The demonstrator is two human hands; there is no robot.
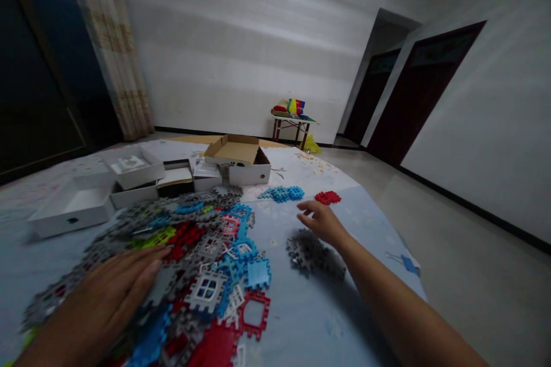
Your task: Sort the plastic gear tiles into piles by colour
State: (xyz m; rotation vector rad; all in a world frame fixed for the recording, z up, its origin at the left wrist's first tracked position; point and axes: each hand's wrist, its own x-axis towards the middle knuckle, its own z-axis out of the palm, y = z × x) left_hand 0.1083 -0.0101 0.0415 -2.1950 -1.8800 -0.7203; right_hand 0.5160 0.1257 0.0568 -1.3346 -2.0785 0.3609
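A big heap of flat interlocking plastic pieces (198, 258) in grey, blue, red, green and white covers the near left of a pale blue sheet (301, 321). My left hand (107, 292) lies flat on the heap, fingers together, gripping nothing. My right hand (321, 221) reaches out over the sheet, fingers loose and apart, hovering just past a small sorted pile of grey pieces (307, 252). Farther out lie a small pile of blue pieces (282, 193) and a small pile of red pieces (328, 198).
Several open white boxes (73, 206) and a cardboard-lined box (239, 161) sit behind the heap. A small table with colourful things (293, 117) stands at the far wall. Bare floor (451, 241) lies right of the sheet; dark doors (424, 92) beyond.
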